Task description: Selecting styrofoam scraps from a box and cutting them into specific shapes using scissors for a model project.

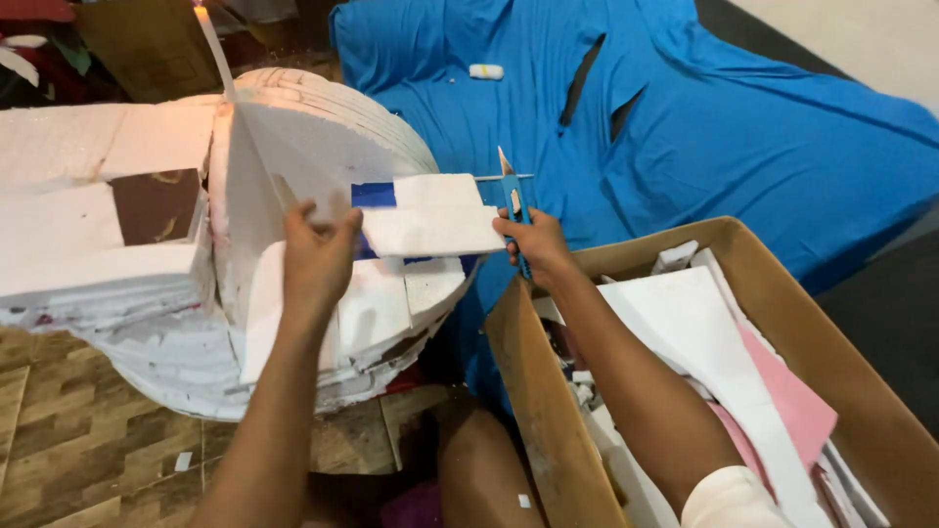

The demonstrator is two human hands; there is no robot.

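Observation:
My left hand (318,259) grips the left end of a flat white foam piece (435,215) and holds it level over a round stack of white foam sheets (323,137). My right hand (533,244) is closed on a blue utility knife (512,196), whose blade points up at the foam piece's right edge. A small blue patch (373,195) shows just behind the foam piece.
A brown cardboard box (773,254) with white and pink foam offcuts stands at the right under my right forearm. Rectangular foam slabs (88,225) are stacked at the left. A blue cloth (704,117) covers the floor behind. Wood-pattern flooring (78,460) lies below.

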